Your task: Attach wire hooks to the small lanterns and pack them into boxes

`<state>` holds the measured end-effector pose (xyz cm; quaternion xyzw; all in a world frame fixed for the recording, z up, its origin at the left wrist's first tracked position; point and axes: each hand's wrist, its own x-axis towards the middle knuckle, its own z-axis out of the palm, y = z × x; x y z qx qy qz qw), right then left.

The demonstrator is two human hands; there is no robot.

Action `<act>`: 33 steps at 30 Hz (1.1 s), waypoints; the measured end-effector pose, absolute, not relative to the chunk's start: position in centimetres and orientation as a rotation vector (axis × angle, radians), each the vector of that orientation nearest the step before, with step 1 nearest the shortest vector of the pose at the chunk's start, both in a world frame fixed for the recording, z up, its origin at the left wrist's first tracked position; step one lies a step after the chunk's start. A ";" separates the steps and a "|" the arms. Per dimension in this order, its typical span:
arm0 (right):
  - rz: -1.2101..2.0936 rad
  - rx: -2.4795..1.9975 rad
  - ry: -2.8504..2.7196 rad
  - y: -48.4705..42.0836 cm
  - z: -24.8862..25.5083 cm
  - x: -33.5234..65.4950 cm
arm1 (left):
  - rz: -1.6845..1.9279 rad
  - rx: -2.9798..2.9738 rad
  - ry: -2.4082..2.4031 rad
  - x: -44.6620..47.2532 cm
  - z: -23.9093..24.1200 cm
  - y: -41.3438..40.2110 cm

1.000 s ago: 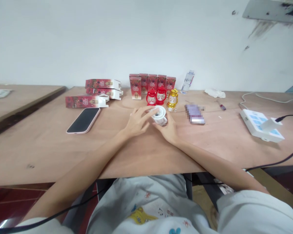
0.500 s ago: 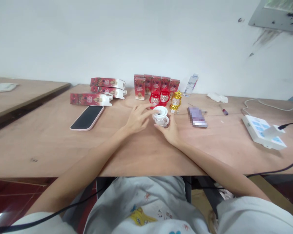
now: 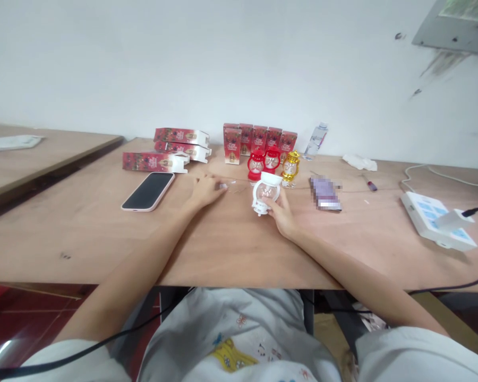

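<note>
My right hand (image 3: 281, 211) holds a small white toy lantern (image 3: 265, 193), tilted, just above the wooden table (image 3: 223, 239). My left hand (image 3: 205, 189) rests on the table to its left, fingertips pinched on a tiny pale piece I cannot make out. Behind the white lantern stand two red lanterns (image 3: 264, 161) and a gold lantern (image 3: 290, 166). A row of upright red boxes (image 3: 258, 140) lines the wall behind them.
A phone in a pink case (image 3: 148, 191) lies face up at the left, with flat red boxes (image 3: 167, 151) beyond it. A blurred purple item (image 3: 325, 193), a small screwdriver (image 3: 368, 183), a water bottle (image 3: 315, 140) and a white power strip (image 3: 436, 218) with cables lie to the right.
My left hand has left the white lantern and moved left onto the table. My right hand has turned the lantern from bottom-up to nearly upright.
</note>
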<state>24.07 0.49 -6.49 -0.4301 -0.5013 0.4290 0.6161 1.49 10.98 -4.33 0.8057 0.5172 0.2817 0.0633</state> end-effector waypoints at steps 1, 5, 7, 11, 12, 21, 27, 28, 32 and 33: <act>1.000 -0.982 -1.156 0.5 -6.5 24.0 | 0.887 2.410 1.550 1.5 -4.3 11.0; 0.969 -0.944 -1.184 0.1 -6.2 23.7 | 1.067 2.196 1.362 1.9 -4.0 10.9; 0.950 -0.946 -1.208 0.0 -5.9 23.6 | 1.222 2.033 1.232 2.3 -3.7 10.7; 0.940 -0.942 -1.260 -0.3 -5.6 23.4 | 1.349 1.781 1.084 3.4 -2.4 9.6; 0.928 -0.940 -1.275 -0.4 -5.5 23.3 | 1.340 1.707 1.048 3.6 -2.1 9.2; 0.917 -0.884 -1.392 -0.5 -5.6 23.4 | 1.349 1.425 0.698 5.9 0.5 6.0; 0.919 -0.851 -1.437 -0.5 -5.6 23.4 | 1.278 1.582 0.589 6.5 1.1 4.4; 0.919 -0.849 -1.438 -0.5 -5.6 23.4 | 1.266 1.608 0.595 6.6 1.1 4.2; 0.927 -0.823 -1.435 -0.5 -5.5 23.4 | 1.249 1.789 0.585 6.9 0.8 3.8; 0.928 -0.814 -1.433 -0.5 -5.5 23.4 | 1.245 1.839 0.575 7.0 0.7 3.7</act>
